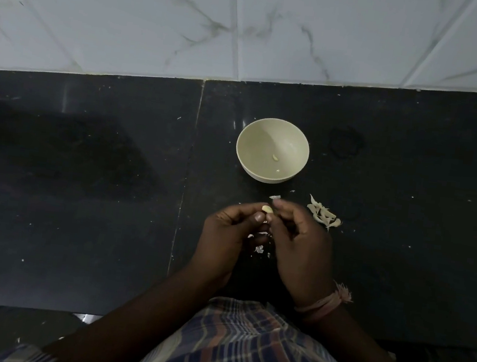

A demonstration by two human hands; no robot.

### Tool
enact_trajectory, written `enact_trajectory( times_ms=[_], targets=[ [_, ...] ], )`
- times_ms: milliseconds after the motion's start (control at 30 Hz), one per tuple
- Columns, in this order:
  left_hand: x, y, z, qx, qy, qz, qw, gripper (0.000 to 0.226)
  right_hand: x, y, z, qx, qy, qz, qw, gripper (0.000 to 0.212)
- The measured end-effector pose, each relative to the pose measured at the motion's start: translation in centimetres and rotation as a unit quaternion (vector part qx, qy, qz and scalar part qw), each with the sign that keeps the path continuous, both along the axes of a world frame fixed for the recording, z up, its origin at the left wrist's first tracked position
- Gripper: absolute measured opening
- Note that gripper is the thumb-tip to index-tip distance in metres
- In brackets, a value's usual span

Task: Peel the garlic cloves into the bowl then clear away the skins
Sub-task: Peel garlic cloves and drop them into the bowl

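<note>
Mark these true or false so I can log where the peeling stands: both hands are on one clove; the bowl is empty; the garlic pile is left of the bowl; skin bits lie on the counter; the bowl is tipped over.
1. Both hands hold one clove: true. The left hand and right hand pinch it between their fingertips.
2. The bowl is empty: false. A peeled piece or two lies inside.
3. The garlic pile is left of the bowl: false. It lies to its right and nearer the person.
4. Skin bits lie on the counter: true.
5. The bowl is tipped over: false. It stands upright.
</note>
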State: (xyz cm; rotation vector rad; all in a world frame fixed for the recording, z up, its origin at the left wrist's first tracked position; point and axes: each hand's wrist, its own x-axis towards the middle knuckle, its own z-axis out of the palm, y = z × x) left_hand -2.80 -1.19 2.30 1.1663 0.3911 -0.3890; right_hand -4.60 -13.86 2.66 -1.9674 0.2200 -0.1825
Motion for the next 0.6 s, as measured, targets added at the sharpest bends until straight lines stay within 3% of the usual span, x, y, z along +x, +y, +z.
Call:
enact_trajectory(
  times_ms=[133, 300, 600],
  targets=[
    [0.08, 0.05, 0.15, -0.019, -0.017, 0.006, 1.0, 0.028, 0.04, 0.1, 0.42, 0.064, -0.002, -0.003, 0.998, 0.024],
    [0.01, 0.23, 0.19, -0.017, -0.037, 0.01, 0.999, 0.02, -0.11, 0.2, 0.66, -0.004, -0.045, 0.008, 0.999, 0.009],
    [-0.1, 0.38, 0.27, 0.055, -0.082, 0.022, 0.995, 0.018, 0.12, 0.08, 1.09, -0.107, -0.119, 0.022, 0.987, 0.009]
  ],
)
